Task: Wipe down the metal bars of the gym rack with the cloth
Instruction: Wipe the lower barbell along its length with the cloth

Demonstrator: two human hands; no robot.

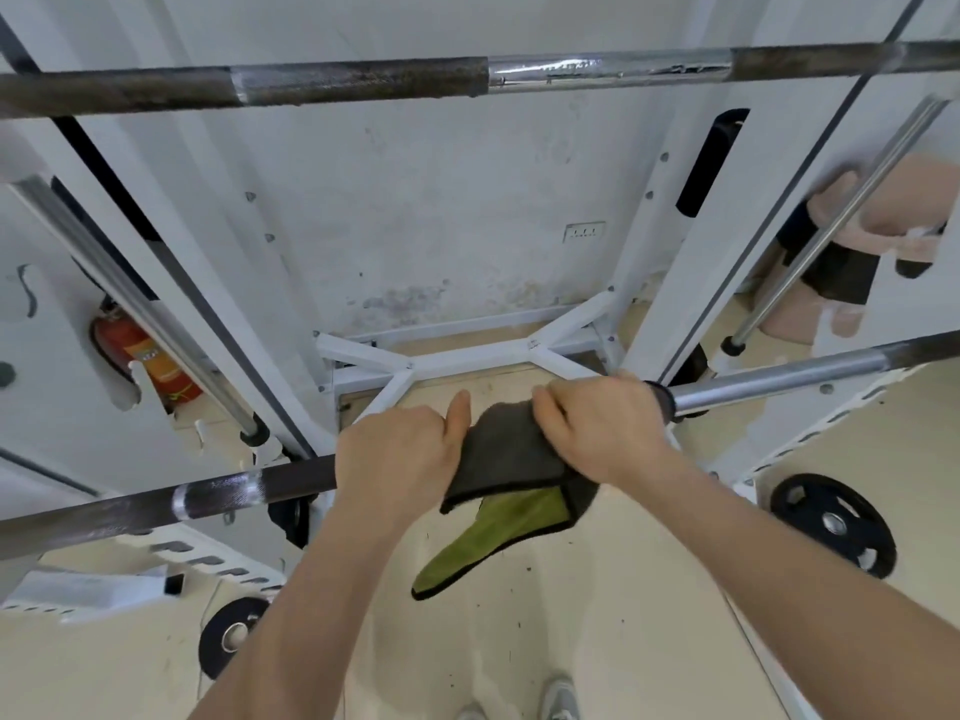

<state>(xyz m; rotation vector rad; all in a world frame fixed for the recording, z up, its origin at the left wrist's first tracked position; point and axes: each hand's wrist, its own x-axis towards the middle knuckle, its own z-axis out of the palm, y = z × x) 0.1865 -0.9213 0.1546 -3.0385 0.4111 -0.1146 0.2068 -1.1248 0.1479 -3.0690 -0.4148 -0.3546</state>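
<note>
Lower metal bar [249,493], round, dark and knurled at left, bright chrome at right, runs across the near part of the view, rising toward the right. Both hands sit on it, near its middle.

Left hand [400,449]: fingers curled over the lower metal bar, gripping it, thumb raised just beside the cloth's left edge.

Right hand [597,428]: fingers curled down over the dark grey cloth with a green underside [504,459], holding it round the bar. The cloth is draped over the bar between the two hands; a green flap hangs below it on the near side.

Upper metal bar [363,83], rusty with a chrome stretch, spans the far top. White steel rack frame [670,262] stands behind. Black weight plate [834,522] lies on the floor at right, a second black plate [234,634] at near left. Red fire extinguisher [140,361] far left.
</note>
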